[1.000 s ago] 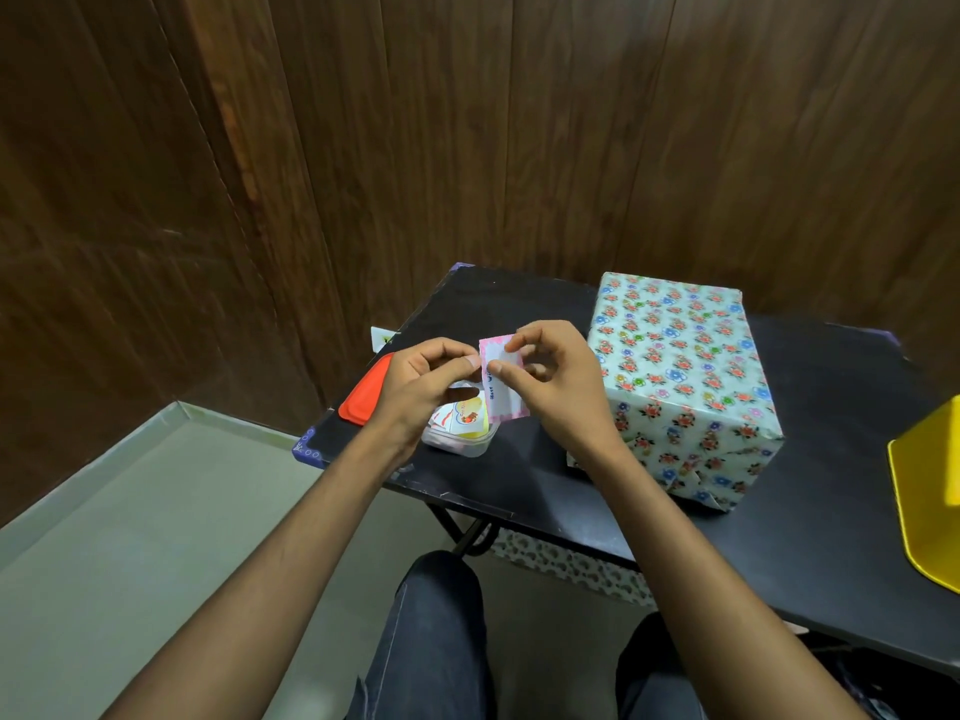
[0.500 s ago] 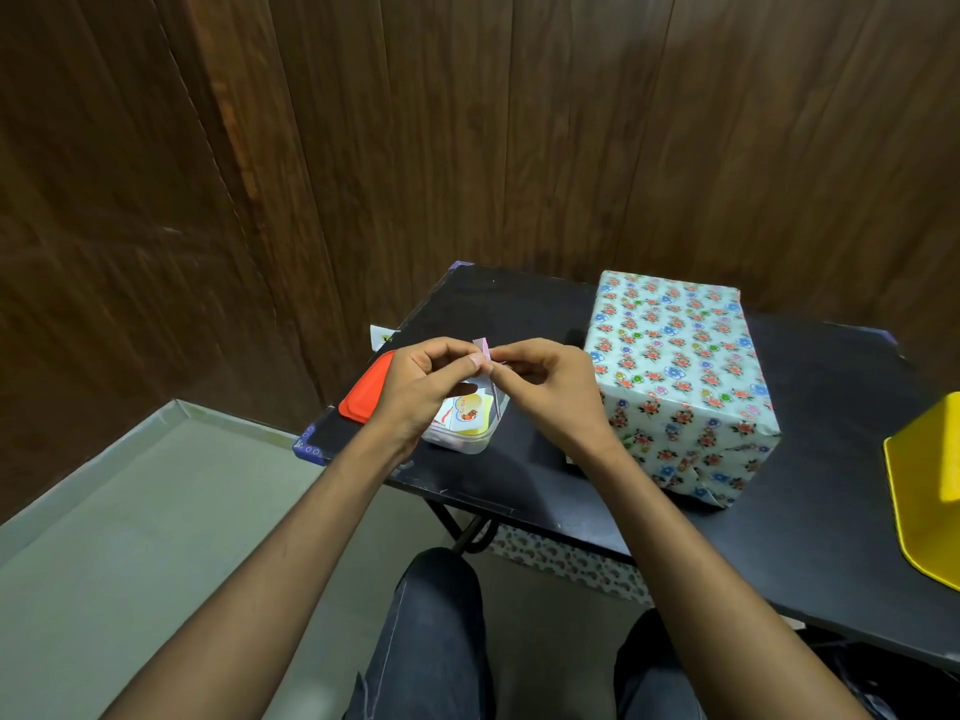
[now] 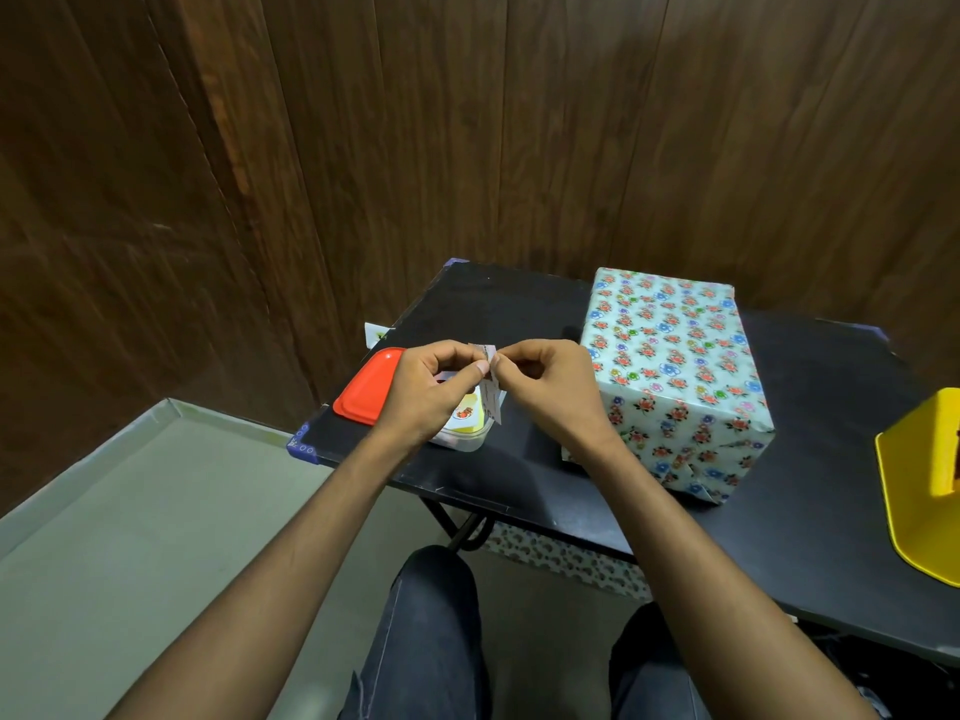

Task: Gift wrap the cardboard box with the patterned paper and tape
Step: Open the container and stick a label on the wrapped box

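Observation:
The box (image 3: 670, 376), covered in pale floral paper, stands on the black table (image 3: 810, 459) to the right of my hands. Both hands meet above the table's left end. My left hand (image 3: 431, 392) and my right hand (image 3: 545, 387) pinch the top of a small pink-edged sticker (image 3: 491, 392), which hangs edge-on between the fingertips. The sticker is held apart from the box.
A clear plastic tub (image 3: 465, 431) of colourful stickers sits under my left hand, with its red lid (image 3: 363, 389) beside it on the left. A yellow plastic object (image 3: 924, 485) lies at the table's right end. My knees are below the table's front edge.
The sticker has turned from facing me to edge-on. My fingertips have closed together at its top and risen slightly.

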